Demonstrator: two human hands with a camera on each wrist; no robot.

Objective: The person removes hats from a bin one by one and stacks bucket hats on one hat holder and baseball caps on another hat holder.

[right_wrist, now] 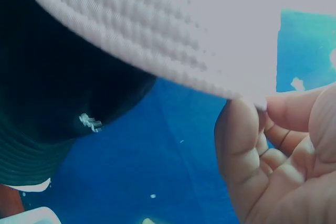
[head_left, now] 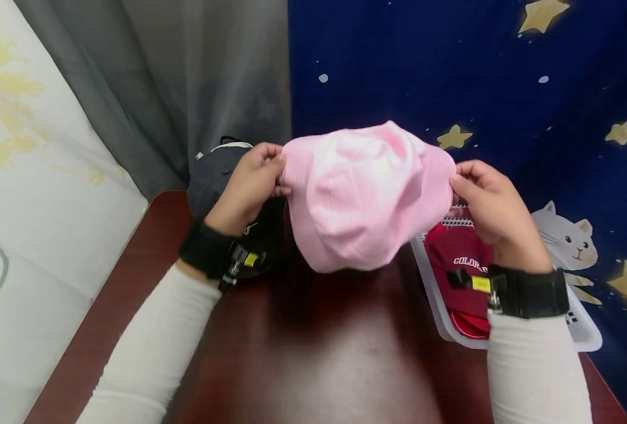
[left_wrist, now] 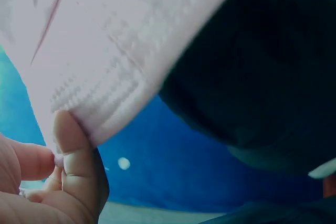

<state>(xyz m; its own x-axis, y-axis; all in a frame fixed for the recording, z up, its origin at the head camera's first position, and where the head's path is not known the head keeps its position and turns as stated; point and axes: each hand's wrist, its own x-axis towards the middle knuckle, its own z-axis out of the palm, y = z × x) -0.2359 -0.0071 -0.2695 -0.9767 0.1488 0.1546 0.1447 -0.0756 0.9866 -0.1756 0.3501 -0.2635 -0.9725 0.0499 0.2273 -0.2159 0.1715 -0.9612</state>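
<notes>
A pink bucket hat (head_left: 361,200) is held up above the table, crown toward the head camera, its stitched brim spread between both hands. My left hand (head_left: 255,182) pinches the left edge of the brim; in the left wrist view, thumb and fingers close on the brim's corner (left_wrist: 94,98). On the opposite side my right hand (head_left: 496,203) pinches the brim's right edge, and the right wrist view shows the fingertips (right_wrist: 244,119) at the brim (right_wrist: 157,40). Behind the left hand sits a dark navy cap (head_left: 207,176), with a black hat (head_left: 266,235) partly hidden beside it.
A white plastic basket (head_left: 441,318) stands at the right of the dark red table (head_left: 313,359), holding a maroon cap (head_left: 451,259) with white lettering and red headwear below it. A grey curtain (head_left: 228,65) and a blue star-patterned cloth (head_left: 356,59) hang behind the table.
</notes>
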